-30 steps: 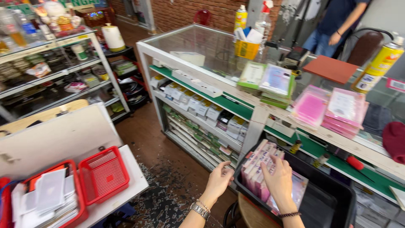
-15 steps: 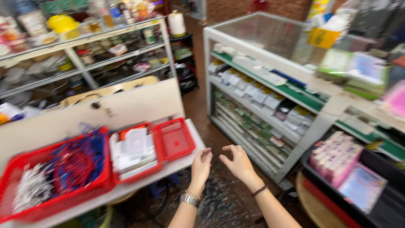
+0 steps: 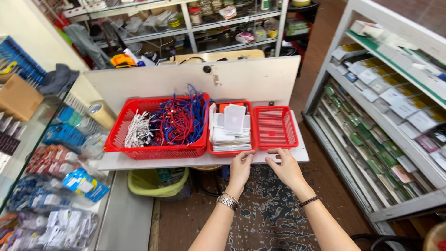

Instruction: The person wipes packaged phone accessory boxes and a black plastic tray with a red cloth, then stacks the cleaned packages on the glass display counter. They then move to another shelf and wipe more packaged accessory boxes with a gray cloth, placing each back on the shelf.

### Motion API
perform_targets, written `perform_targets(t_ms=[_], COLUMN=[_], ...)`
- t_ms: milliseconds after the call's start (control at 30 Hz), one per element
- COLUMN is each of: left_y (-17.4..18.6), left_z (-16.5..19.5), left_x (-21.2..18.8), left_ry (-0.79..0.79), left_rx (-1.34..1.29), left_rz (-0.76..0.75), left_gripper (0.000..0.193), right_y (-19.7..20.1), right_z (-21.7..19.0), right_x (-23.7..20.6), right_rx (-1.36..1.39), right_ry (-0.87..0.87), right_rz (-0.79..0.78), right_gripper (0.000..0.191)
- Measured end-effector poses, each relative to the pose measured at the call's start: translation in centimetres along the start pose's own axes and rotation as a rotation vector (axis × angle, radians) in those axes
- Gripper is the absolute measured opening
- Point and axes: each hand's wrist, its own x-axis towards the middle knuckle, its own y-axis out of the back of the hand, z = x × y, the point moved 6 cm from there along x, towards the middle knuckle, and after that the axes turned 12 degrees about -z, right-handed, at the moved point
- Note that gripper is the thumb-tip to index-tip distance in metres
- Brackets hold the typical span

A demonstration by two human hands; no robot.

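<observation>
White tabletop (image 3: 278, 155) is seen overhanging its support, loaded with three red baskets. Large basket (image 3: 155, 128): tangled blue and red cords, white cable bundles. Middle basket (image 3: 230, 128): white cards stacked above the rim. Small basket (image 3: 276, 127): empty. Left hand (image 3: 241, 167) and right hand (image 3: 283, 166) are open, fingertips resting on the front edge, nothing gripped. Judged risk: downward pressure at the edge could tip the board, and the card stack could be spilled.
</observation>
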Motion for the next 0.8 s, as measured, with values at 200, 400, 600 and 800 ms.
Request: perform_targets(t_ms=[200, 400, 600, 800], left_y=[4.7, 10.4, 11.9, 11.1], left_z=[-1.7, -2.4, -5.4, -12.2], left_x=[3.2, 8.3, 16.9, 23.6], left_ry=[-0.022, 0.07, 0.084, 0.114], left_rx=[-0.045, 0.061, 0.181, 0.514], left_rz=[0.106, 0.224, 0.28, 0.373], left_gripper=[0.029, 0.029, 0.035, 0.048], right_y=[-3.2, -6.9, -9.7, -12.0], right_z=[-1.7, 1.9, 8.5, 9.6], right_x=[7.4, 18.3, 28.5, 31.8], right_rx=[-0.032, 0.116, 0.428, 0.481], right_ry=[0.131, -0.062, -0.225, -0.35], right_rz=[-0.094, -0.295, -0.377, -0.31], right_gripper=[0.041, 0.048, 0.057, 0.065])
